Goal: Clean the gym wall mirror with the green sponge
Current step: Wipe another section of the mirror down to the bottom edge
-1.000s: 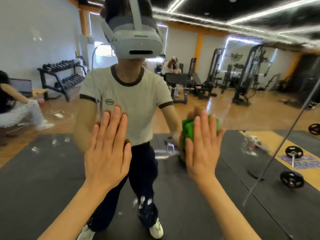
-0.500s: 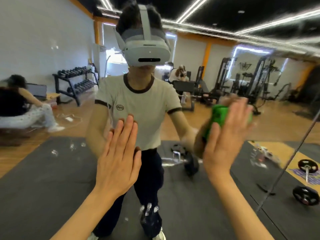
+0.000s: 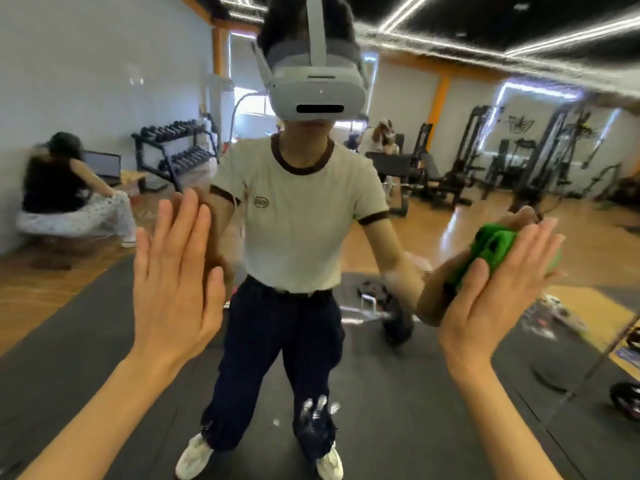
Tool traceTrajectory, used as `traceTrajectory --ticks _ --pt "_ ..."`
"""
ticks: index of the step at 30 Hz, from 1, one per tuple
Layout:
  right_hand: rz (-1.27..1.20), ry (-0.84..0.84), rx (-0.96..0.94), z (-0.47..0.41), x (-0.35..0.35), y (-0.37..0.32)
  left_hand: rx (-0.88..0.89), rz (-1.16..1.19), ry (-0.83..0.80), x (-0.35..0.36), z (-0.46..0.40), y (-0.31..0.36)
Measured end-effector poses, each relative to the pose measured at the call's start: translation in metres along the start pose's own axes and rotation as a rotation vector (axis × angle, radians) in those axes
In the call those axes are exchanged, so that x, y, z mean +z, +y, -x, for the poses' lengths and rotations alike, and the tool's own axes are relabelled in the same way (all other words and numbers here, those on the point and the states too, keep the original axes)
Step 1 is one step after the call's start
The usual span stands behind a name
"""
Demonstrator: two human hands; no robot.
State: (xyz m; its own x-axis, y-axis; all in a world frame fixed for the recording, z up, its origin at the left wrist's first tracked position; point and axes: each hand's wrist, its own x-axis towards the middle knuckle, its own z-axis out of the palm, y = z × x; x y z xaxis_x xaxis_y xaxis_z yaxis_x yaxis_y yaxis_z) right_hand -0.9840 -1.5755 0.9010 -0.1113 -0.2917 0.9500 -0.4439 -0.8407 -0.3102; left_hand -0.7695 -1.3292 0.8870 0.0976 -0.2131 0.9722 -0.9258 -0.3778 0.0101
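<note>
Mid-wipe: green sponge (image 3: 495,249) pressed on the mirror (image 3: 86,81) under our right hand (image 3: 491,306), out at the right of the pane.

Right hand fingers (image 3: 533,251) lie straight and together, palm flat on the sponge, thumb along its lower edge; sponge looks bunched, so we judge contact is uneven — we should flatten it and keep even pressure through overlapping passes. Left hand (image 3: 173,289) is flat on the glass, fingers straight and close together, holding nothing; likely bracing, but a bare palm risks fresh prints, so wipe that spot last. White smears (image 3: 315,410) low on the glass are not yet cleaned; we'd need to crouch for them. A pane seam (image 3: 588,372) runs diagonally at lower right; the sponge may snag there. Reflected only, not obstacles: dumbbell rack (image 3: 176,150), weight plates (image 3: 627,400), seated person (image 3: 69,195).
</note>
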Motion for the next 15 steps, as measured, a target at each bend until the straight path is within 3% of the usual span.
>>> traceTrajectory --ticks 2,3,4,7,9,12,15 --pt "-0.015 0.024 0.159 0.010 0.007 -0.036 -0.002 -0.033 0.021 0.006 0.002 -0.002" --pt "-0.037 -0.036 0.118 0.017 0.013 -0.063 -0.006 -0.050 0.044 0.009 0.003 -0.002" --pt "-0.037 -0.130 0.001 0.029 0.019 -0.091 -0.011 -0.062 0.061 0.011 0.003 -0.003" --pt "0.052 -0.329 -0.600 0.084 0.028 -0.129 0.006 -0.074 0.051 0.013 0.006 -0.005" --pt "0.080 -0.310 -0.742 0.092 0.026 -0.091 0.036 -0.079 0.056 0.013 0.006 -0.008" --pt "0.124 -0.270 -0.516 0.082 0.002 -0.027 0.043 -0.087 0.067 0.014 0.005 -0.007" --pt "0.062 -0.268 -0.306 0.089 0.002 -0.045 0.051 -0.091 0.075 0.015 0.005 -0.006"
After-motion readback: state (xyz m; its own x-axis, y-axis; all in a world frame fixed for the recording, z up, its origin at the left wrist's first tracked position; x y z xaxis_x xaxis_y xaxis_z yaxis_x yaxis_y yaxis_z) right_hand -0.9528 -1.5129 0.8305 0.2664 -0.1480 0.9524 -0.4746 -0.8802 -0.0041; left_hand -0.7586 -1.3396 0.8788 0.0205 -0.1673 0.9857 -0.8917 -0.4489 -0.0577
